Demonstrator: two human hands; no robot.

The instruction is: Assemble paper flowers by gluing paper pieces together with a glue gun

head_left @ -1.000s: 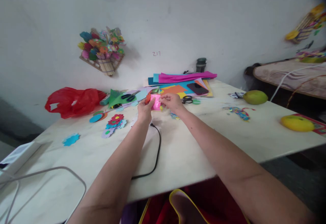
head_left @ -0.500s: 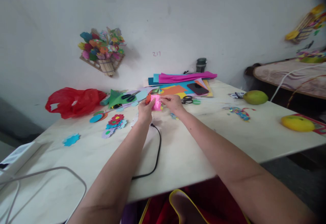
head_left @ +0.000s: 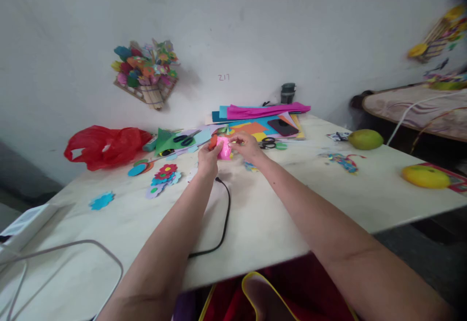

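Note:
Above the middle of the table, a shiny bright pink packet [head_left: 225, 151] is held upright between my two hands. My left hand [head_left: 208, 159] grips its left side, thumb pressed on the front. A small orange-red piece [head_left: 213, 141] shows at the same fingertips; its kind is unclear. The fingers of my right hand [head_left: 248, 148] are pinched together at the packet's upper right edge. What lies inside the packet cannot be made out. Just past the right hand rest dark-handled scissors [head_left: 268, 143] and a green paper disc [head_left: 280, 146].
Paper flowers [head_left: 166, 177] and a blue flower cut-out [head_left: 102, 201] lie left. A red plastic bag [head_left: 105, 147], second scissors [head_left: 185, 139], coloured sheets [head_left: 251, 129] and a phone [head_left: 283, 127] sit farther back. A black cable [head_left: 227, 219] curves between my forearms. Mangoes [head_left: 366, 139] lie right.
The pink packet's upper right corner has slanted or crumpled slightly at my right fingertips. Both hands stay in nearly the same place.

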